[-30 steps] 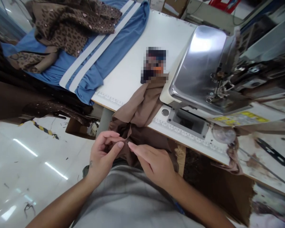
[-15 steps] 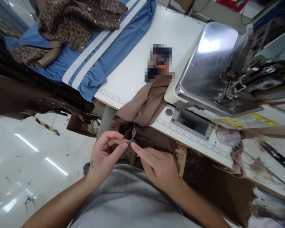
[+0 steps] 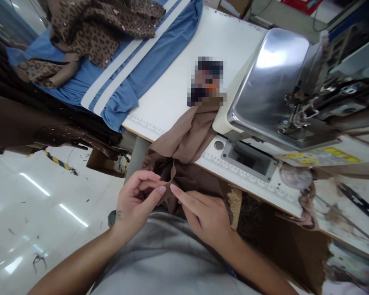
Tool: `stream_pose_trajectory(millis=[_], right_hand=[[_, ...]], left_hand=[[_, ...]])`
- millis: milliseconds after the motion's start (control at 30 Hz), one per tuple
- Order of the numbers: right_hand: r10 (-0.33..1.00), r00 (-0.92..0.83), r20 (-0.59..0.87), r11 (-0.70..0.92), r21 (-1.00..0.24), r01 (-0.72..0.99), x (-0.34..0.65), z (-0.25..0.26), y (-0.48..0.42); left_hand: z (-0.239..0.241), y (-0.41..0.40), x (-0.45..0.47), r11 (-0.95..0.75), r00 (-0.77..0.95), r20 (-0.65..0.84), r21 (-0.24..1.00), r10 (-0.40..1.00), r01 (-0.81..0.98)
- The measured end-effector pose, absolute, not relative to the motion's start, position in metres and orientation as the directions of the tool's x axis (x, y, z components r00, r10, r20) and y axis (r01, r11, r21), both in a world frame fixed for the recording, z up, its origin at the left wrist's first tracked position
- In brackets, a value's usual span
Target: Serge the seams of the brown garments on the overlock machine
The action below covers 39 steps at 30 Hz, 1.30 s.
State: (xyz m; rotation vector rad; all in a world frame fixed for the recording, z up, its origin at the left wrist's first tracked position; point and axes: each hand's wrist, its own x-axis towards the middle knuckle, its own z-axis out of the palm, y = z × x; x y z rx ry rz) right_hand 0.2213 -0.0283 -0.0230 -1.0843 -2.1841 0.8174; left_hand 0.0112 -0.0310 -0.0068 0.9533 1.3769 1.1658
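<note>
A brown fabric piece [image 3: 184,143] hangs off the front edge of the white sewing table [image 3: 184,49] down into my lap. My left hand [image 3: 135,205] pinches a fold of its darker lower part between thumb and fingers. My right hand [image 3: 203,215] meets it fingertip to fingertip and pinches the same fold. Both hands are closed on the cloth just below the table edge. The sewing machine [image 3: 283,86] stands to the right, well above and apart from my hands.
Blue fabric with pale stripes [image 3: 132,61] and leopard-print cloth [image 3: 98,28] lie at the table's far left. A blurred small object [image 3: 207,82] sits mid-table. A metal plate opening [image 3: 247,159] is set in the table. Shiny floor [image 3: 33,205] lies left.
Hands and fabric have hardly moved. The view shifted slightly between the oldest frame and the later ones; the fingertips stay pinched on the fold.
</note>
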Motion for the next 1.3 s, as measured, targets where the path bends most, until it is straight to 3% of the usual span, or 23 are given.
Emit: stream_pose_trajectory(millis=[267, 667, 733, 800, 900, 1033, 1100, 1167, 1300], right_hand=[[0.856, -0.471, 0.214, 0.423, -0.814, 0.399, 0.218, -0.025, -0.029], [0.906, -0.306, 0.293, 0.331, -0.94, 0.081, 0.208, -0.035, -0.034], [0.918, -0.294, 0.265, 0.301, -0.95, 0.081, 0.206, -0.036, -0.032], [0.911, -0.322, 0.259, 0.304, -0.948, 0.095, 0.205, -0.036, -0.03], [0.88, -0.348, 0.325, 0.375, -0.923, 0.086, 0.21, -0.026, -0.027], [0.846, -0.207, 0.491, 0.508, -0.861, 0.032, 0.233, -0.002, -0.03], [0.89, -0.093, 0.445, 0.453, -0.887, 0.086, 0.246, 0.005, -0.031], [0.955, -0.066, 0.29, 0.297, -0.939, 0.175, 0.253, 0.004, -0.028], [0.97, -0.242, 0.015, 0.109, -0.92, 0.377, 0.241, -0.014, -0.012]], left_hand=[[-0.006, -0.035, 0.011, 0.179, -0.147, -0.175, 0.984, 0.974, 0.014], [-0.011, -0.034, 0.019, 0.297, -0.03, -0.305, 0.942, 0.952, -0.157], [-0.014, -0.032, 0.016, 0.219, 0.026, -0.218, 0.975, 0.976, -0.04], [-0.019, -0.027, 0.011, 0.069, 0.21, -0.105, 0.983, 0.972, 0.173], [-0.034, -0.014, 0.004, -0.189, 0.515, -0.076, 0.877, 0.854, 0.442], [-0.064, 0.003, -0.005, -0.152, 0.361, -0.206, 0.644, 0.909, 0.75], [-0.071, 0.005, -0.01, -0.109, 0.309, -0.222, 0.625, 0.925, 0.773], [-0.068, 0.003, -0.013, -0.128, 0.336, -0.193, 0.667, 0.922, 0.734], [-0.05, -0.007, -0.01, -0.225, 0.415, -0.085, 0.733, 0.906, 0.642]])
